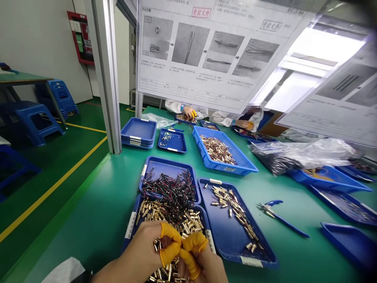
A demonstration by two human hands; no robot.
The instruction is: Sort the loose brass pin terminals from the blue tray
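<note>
- Landmark: rectangular blue plastic tray w/ white side labels (137, 203) ("near tray"), on green-topped table (100, 208).
- Small gold-coloured metal cylinders (192, 223) heaped in near tray, below & around both hands; some show past fingertips on far side, others below them on wearer's side.
- Left hand (150, 240) over near tray; yellow-covered thumb & index fingers (170, 256) bent in a narrow ring, tips almost meeting, cylinders visible thru the gap.
- Right hand (206, 261) over near tray's R part, also yellow-covered, tips drawn in narrow against L hand's tips.
- Whatever's b/w the tips is hidden; can't tell if either hand grips a piece.
- Thin black & red wires (173, 186) in a tangled heap beyond near tray, lying in 2nd blue plastic tray (160, 163) & spilling over near tray's far edge, just past fingertips.
- R of near tray, just beside: long blue plastic tray (225, 236) w/ a loose diagonal band of cylinders, dark wires among them.
- Farther R of near tray: blue-handled metal pliers (290, 225).
- Beyond near tray, to the R: big light-blue plastic bin (240, 155), more cylinders inside.
</note>
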